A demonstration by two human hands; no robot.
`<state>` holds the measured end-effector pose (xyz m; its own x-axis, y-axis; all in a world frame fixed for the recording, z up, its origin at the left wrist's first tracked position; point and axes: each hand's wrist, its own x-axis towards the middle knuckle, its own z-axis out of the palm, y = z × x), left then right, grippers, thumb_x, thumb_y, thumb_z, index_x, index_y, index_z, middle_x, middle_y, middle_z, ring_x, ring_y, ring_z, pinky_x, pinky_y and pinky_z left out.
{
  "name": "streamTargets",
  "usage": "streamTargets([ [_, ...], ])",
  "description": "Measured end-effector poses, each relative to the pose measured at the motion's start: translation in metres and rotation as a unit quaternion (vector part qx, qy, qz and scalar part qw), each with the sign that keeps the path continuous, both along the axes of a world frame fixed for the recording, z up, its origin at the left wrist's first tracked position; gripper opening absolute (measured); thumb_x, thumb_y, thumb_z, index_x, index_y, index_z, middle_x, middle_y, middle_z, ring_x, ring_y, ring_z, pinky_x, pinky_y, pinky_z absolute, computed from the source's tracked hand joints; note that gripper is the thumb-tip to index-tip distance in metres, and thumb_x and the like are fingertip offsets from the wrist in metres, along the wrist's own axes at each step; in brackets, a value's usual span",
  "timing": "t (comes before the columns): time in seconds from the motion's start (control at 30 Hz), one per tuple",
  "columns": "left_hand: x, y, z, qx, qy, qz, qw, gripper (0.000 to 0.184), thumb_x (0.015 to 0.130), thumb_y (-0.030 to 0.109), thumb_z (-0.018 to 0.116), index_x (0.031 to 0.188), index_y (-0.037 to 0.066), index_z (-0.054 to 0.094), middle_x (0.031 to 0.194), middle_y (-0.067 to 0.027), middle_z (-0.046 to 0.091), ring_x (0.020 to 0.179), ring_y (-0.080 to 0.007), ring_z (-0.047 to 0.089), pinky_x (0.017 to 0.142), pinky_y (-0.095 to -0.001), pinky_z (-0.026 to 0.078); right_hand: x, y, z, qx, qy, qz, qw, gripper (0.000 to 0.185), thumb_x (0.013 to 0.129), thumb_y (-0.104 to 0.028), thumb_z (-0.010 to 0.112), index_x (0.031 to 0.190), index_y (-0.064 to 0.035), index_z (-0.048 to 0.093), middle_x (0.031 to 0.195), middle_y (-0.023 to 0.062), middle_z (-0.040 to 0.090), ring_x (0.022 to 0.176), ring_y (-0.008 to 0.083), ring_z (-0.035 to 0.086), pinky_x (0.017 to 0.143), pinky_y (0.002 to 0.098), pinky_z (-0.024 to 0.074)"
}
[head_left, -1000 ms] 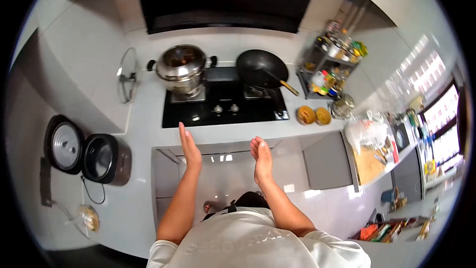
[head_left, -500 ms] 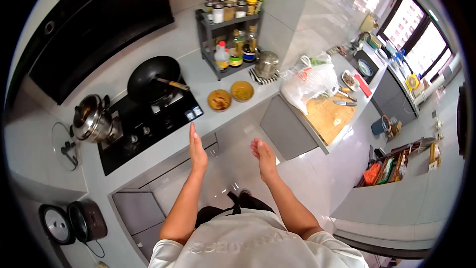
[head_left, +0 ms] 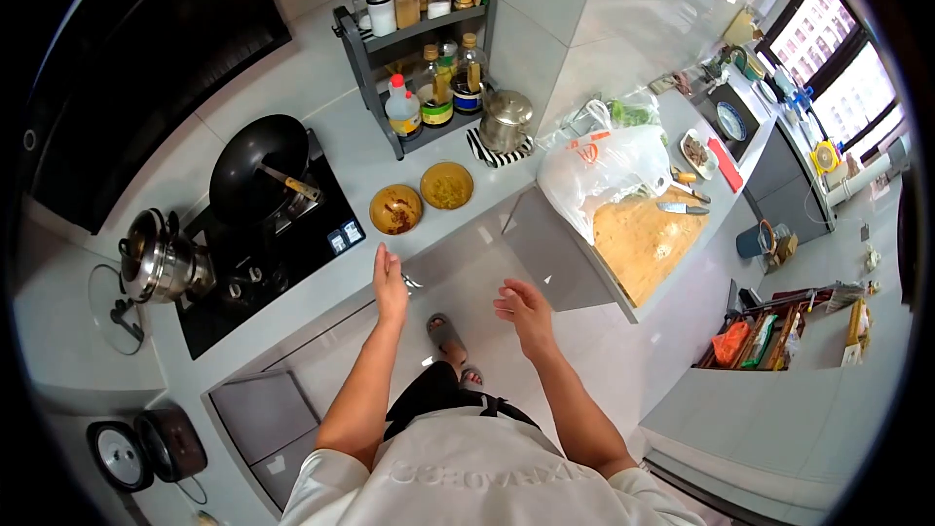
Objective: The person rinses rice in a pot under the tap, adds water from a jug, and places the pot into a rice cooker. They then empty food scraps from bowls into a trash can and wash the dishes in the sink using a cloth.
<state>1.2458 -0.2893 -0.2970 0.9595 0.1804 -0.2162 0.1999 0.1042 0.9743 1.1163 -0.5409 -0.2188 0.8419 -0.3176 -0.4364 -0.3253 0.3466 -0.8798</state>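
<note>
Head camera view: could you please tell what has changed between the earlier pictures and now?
The view has turned toward the person's right, so the round black wok with a light-tipped handle now appears farther left. The bare left hand and bare right hand have taken hold of nothing and let go of nothing. The wok stays on the black glass hob.

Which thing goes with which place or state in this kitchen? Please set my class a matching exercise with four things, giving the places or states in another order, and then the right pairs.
Things:
1. Wok
2. Yellow bowls
3. Pot beside the rack
4. Left hand and right hand

Places or states:
A. On striped cloth
B. Open, holding nothing
C. On the black hob
D. Side by side on the worktop

Pairs: 1-C, 2-D, 3-A, 4-B
</note>
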Motion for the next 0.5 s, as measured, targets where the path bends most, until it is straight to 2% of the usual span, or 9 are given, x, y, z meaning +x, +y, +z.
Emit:
streamTargets([
  [0.07, 0.021, 0.004, -0.005, 0.006, 0.022, 0.026, 0.999, 0.053, 0.109, 0.017, 0.052, 0.159, 0.002, 0.043, 0.161, -0.0133, 0.047, 0.14, -0.023, 0.051, 0.12, -0.0349, 0.036, 0.028, 0.001, -0.002, -0.004, 0.007, 0.047, 0.999, 0.036, 0.104, -0.017, 0.065, 0.135, 0.0018, 0.061, 0.119, 0.0115, 0.069, 0.097, 0.0217, 0.073, 0.085, 0.034, 0.0607],
  [0.13, 0.043, 0.007, -0.006, 0.044, 0.061, 0.044, 0.996, 0.053, 0.108, 0.014, 0.052, 0.159, 0.003, 0.042, 0.157, -0.0123, 0.051, 0.129, -0.0209, 0.058, 0.111, -0.034, 0.043, 0.061, 0.004, -0.005, -0.008, 0.019, 0.068, 0.997, 0.036, 0.104, -0.016, 0.065, 0.135, 0.0021, 0.061, 0.118, 0.0118, 0.069, 0.097, 0.0221, 0.073, 0.085, 0.0344, 0.0612],
  [0.17, 0.052, 0.007, -0.005, 0.085, 0.098, 0.057, 0.99, 0.053, 0.107, 0.011, 0.053, 0.159, 0.005, 0.042, 0.153, -0.0113, 0.055, 0.118, -0.0188, 0.064, 0.102, -0.0332, 0.05, 0.076, 0.003, -0.008, -0.008, 0.028, 0.085, 0.996, 0.036, 0.104, -0.016, 0.065, 0.135, 0.0025, 0.061, 0.117, 0.0121, 0.069, 0.097, 0.0225, 0.073, 0.085, 0.0347, 0.0617],
  [0.2, 0.063, 0.007, -0.004, 0.08, 0.104, 0.06, 0.99, 0.053, 0.107, 0.011, 0.053, 0.159, 0.005, 0.042, 0.153, -0.0113, 0.055, 0.118, -0.0188, 0.064, 0.102, -0.0332, 0.05, 0.091, 0.003, -0.011, -0.013, 0.034, 0.089, 0.995, 0.036, 0.104, -0.016, 0.065, 0.135, 0.0025, 0.061, 0.117, 0.0121, 0.069, 0.097, 0.0225, 0.073, 0.085, 0.0347, 0.0617],
  [0.27, 0.086, 0.011, -0.013, -0.042, 0.146, 0.101, 0.983, 0.054, 0.108, 0.014, 0.053, 0.16, 0.008, 0.04, 0.131, -0.0101, 0.066, 0.089, -0.0127, 0.065, 0.075, -0.0295, 0.053, 0.121, 0.003, -0.02, -0.018, 0.051, 0.114, 0.992, 0.036, 0.104, -0.013, 0.063, 0.135, 0.0034, 0.06, 0.117, 0.0125, 0.068, 0.095, 0.0235, 0.074, 0.084, 0.0355, 0.0628],
  [0.3, 0.097, 0.012, -0.017, -0.059, 0.154, 0.084, 0.983, 0.053, 0.11, 0.015, 0.05, 0.161, 0.013, 0.037, 0.128, -0.0082, 0.067, 0.085, -0.0112, 0.066, 0.068, -0.0278, 0.052, 0.138, 0.003, -0.025, -0.02, 0.053, 0.114, 0.992, 0.036, 0.104, -0.013, 0.063, 0.135, 0.0034, 0.06, 0.117, 0.0125, 0.068, 0.095, 0.0235, 0.074, 0.084, 0.0355, 0.0628],
  [0.4, 0.118, 0.018, -0.011, -0.082, 0.199, -0.004, 0.977, 0.052, 0.112, 0.014, 0.046, 0.162, 0.019, 0.036, 0.13, -0.0061, 0.067, 0.085, -0.0127, 0.067, 0.067, -0.0283, 0.054, 0.182, -0.003, -0.047, -0.005, 0.067, 0.105, 0.992, 0.037, 0.104, -0.011, 0.061, 0.137, 0.0042, 0.057, 0.116, 0.0129, 0.067, 0.097, 0.0249, 0.074, 0.085, 0.0361, 0.0631],
  [0.43, 0.119, 0.019, -0.014, -0.083, 0.204, 0.002, 0.975, 0.052, 0.112, 0.014, 0.046, 0.162, 0.019, 0.036, 0.13, -0.0061, 0.067, 0.085, -0.0127, 0.067, 0.067, -0.0283, 0.054, 0.195, -0.006, -0.06, 0.003, 0.075, 0.089, 0.993, 0.039, 0.104, -0.01, 0.061, 0.14, 0.0032, 0.054, 0.117, 0.0135, 0.066, 0.097, 0.0256, 0.073, 0.085, 0.0366, 0.0633],
  [0.5, 0.13, 0.02, -0.016, -0.082, 0.234, -0.007, 0.969, 0.056, 0.112, 0.012, 0.043, 0.165, 0.024, 0.03, 0.142, -0.0061, 0.061, 0.096, -0.0165, 0.071, 0.073, -0.0299, 0.059, 0.225, -0.007, -0.069, 0.014, 0.076, 0.076, 0.994, 0.041, 0.104, -0.01, 0.06, 0.142, 0.0023, 0.052, 0.117, 0.0141, 0.065, 0.098, 0.0262, 0.073, 0.086, 0.0372, 0.0634],
])
